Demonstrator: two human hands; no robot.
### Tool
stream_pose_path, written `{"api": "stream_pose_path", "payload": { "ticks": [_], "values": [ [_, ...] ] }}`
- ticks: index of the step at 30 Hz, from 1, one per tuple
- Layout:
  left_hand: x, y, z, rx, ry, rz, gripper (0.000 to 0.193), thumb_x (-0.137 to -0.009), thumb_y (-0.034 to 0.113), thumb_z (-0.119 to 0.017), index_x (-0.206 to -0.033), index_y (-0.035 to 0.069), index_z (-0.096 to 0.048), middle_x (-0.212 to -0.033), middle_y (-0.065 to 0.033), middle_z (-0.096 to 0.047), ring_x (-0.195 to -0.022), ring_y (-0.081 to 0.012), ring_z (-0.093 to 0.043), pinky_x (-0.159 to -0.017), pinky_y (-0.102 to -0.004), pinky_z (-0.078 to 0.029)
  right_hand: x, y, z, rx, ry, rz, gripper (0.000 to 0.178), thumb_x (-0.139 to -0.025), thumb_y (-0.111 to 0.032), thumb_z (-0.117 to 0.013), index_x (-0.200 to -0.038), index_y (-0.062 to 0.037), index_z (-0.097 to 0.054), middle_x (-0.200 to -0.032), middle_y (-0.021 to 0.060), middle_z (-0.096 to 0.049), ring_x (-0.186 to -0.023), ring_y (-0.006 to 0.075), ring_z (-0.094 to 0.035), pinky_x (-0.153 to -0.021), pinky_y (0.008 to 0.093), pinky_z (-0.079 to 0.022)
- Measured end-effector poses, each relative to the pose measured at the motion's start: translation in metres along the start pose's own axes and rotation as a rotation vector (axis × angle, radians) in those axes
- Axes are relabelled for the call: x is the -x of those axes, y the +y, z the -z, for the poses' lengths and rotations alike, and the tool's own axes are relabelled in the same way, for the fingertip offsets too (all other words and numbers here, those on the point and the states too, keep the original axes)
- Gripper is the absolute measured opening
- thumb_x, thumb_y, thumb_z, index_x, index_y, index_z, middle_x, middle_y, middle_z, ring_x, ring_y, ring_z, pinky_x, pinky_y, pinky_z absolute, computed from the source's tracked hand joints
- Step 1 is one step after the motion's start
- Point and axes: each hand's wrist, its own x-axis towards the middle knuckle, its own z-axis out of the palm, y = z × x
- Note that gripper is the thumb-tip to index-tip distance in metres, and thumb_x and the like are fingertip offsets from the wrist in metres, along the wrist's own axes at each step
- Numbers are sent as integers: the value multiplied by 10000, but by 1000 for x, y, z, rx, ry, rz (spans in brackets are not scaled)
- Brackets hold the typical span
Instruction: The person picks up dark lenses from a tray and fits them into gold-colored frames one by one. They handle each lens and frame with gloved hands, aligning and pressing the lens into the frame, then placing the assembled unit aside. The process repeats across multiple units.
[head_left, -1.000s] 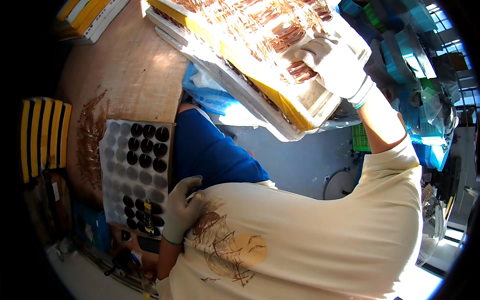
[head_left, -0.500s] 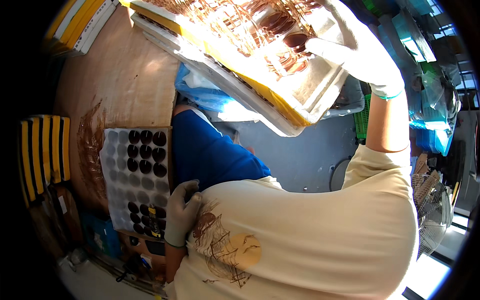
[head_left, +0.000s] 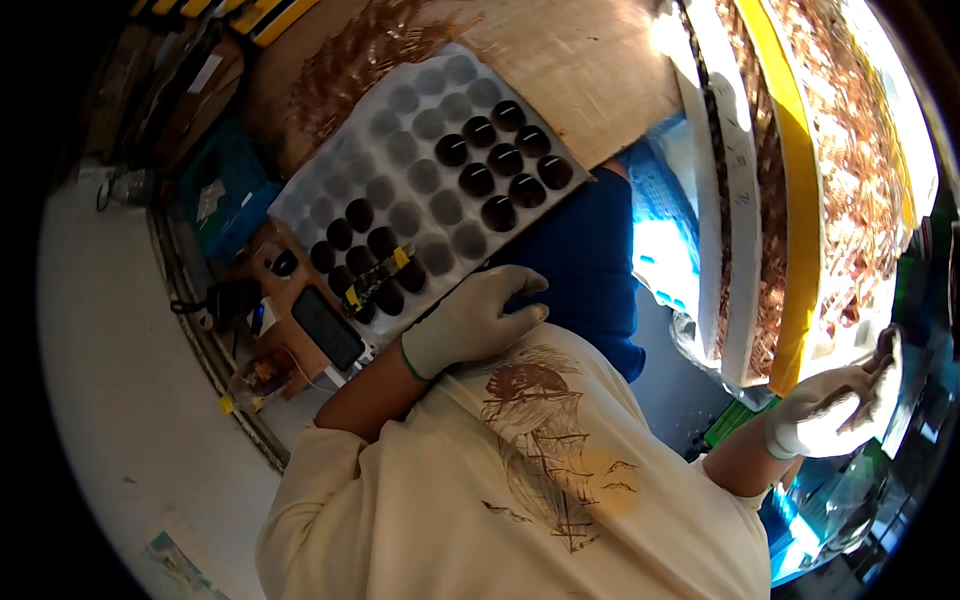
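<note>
My left hand (head_left: 475,320), in a pale glove, rests against my shirt beside the near edge of a white tray sheet (head_left: 290,208). Its fingers curl loosely, with a gap to the thumb and nothing visible in it. Dark brown round lenses (head_left: 476,179) sit in two groups on the sheet's grey round spots. A yellow-and-black utility knife (head_left: 377,280) lies across the nearer group. Also gloved, my right hand (head_left: 835,408) is raised at the right beside a stack of white foam trays (head_left: 738,190) with brown pieces. Its fingers are mostly straight; no held object shows.
Bundled blue plastic (head_left: 660,205) hangs between the wooden table (head_left: 570,75) and the foam trays. Brown strands (head_left: 365,65) lie behind the sheet. A phone (head_left: 328,328) and a blue bin (head_left: 225,190) are at the left. A green crate (head_left: 735,420) stands below the trays.
The view has swung toward the right, so the sheet now sits near the centre. My right hand has come away from the brown lenses on the foam tray. The left stays near my shirt.
</note>
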Motion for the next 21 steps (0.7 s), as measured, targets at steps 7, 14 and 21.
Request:
{"api": "stream_pose_path", "payload": {
  "ticks": [7,14,21],
  "values": [
    [-30,-92,158,-55,722,88,438,-926,293,-699,-1224,-20,-627,-1024,-121,-710,-885,-231,-689,-804,-374,-554,47,-85,-293,-460,-802,-267,265,-820,-102,-723,-1072,-23,-697,-1070,148,-690,-929,322,-673,-839,418,-540],
    [-91,-238,320,259,917,621,407,-864,277,-746,-1090,-57,-690,-981,-158,-714,-936,-262,-677,-846,-347,-524,60,-172,-452,-235,-1310,195,286,-878,-318,-670,-1052,-97,-723,-1067,85,-657,-1041,281,-623,-867,418,-491],
    [-96,-250,322,863,898,518,57,-929,132,-727,-943,79,-710,-891,-29,-686,-780,-146,-632,-682,-336,-506,56,-190,-479,12,-1526,193,306,-885,-294,-657,-1118,-109,-727,-1150,94,-640,-1123,270,-607,-926,394,-456]
  ]
}}
